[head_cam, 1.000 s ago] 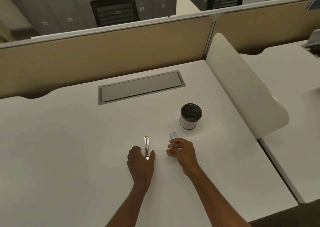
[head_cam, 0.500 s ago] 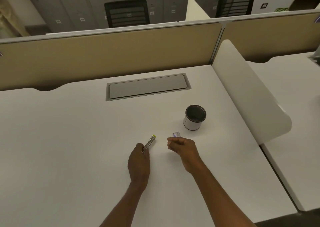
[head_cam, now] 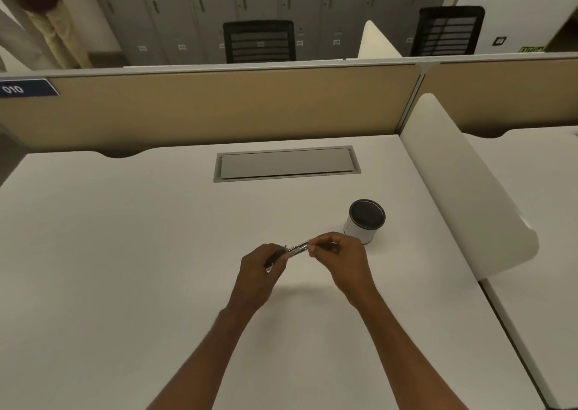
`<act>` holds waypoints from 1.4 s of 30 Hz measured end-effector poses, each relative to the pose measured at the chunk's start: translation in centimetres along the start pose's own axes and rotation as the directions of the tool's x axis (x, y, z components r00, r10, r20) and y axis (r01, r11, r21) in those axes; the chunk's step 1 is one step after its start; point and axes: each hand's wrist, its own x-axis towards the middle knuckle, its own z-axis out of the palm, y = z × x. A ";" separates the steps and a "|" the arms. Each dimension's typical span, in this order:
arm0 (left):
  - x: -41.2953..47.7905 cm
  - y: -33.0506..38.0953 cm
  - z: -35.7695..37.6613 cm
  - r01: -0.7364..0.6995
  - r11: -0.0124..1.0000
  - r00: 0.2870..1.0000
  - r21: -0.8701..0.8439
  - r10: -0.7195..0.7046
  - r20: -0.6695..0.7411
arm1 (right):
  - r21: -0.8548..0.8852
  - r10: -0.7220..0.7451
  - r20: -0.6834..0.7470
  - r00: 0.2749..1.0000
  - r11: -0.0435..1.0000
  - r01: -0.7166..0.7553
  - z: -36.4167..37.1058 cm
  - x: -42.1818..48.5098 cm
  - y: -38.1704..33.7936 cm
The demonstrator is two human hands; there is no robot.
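A slim silver pen [head_cam: 297, 250] is held above the white desk [head_cam: 125, 253] between both hands. My left hand [head_cam: 261, 272] grips its lower end with curled fingers. My right hand [head_cam: 339, 261] pinches the pen's upper end; the small cap it picked up is hidden in its fingers. A white cup with a dark inside [head_cam: 364, 220] stands upright just beyond my right hand, apart from it.
A grey cable hatch [head_cam: 286, 163] is set into the desk further back. A tan partition [head_cam: 203, 106] closes the far edge, and a white curved divider [head_cam: 463, 184] bounds the right side. Black chairs and grey lockers stand behind.
My left hand picked the pen up off the desk and raised it. My right hand took the small cap from the desk and came to the pen's upper end.
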 end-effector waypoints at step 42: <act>-1.6 3.2 -4.2 -0.035 0.991 0.989 0.128 0.016 0.149 | -0.334 -0.313 0.428 0.848 0.817 0.470 0.1 0.1 -1.5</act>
